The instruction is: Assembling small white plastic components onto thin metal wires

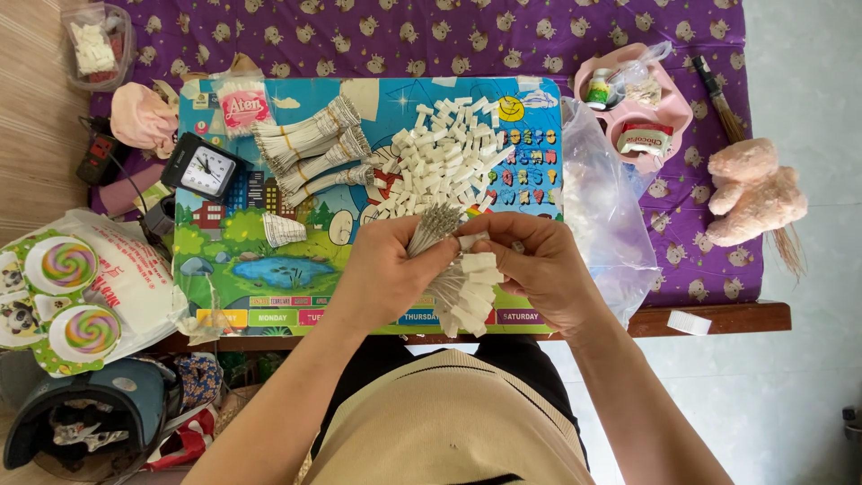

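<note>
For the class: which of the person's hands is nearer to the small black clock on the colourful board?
Left. The left hand is just right of and below the clock; the right hand is farther right.

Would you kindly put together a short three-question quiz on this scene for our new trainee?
1. True or false: the left hand grips a bunch of thin wires.
2. What lies in a loose pile on the board beyond the hands: A) white tags, B) coins, C) buttons?
3. Which side of the board holds the small clock, left or right?

Key: 1 true; 2 A; 3 left.
</note>
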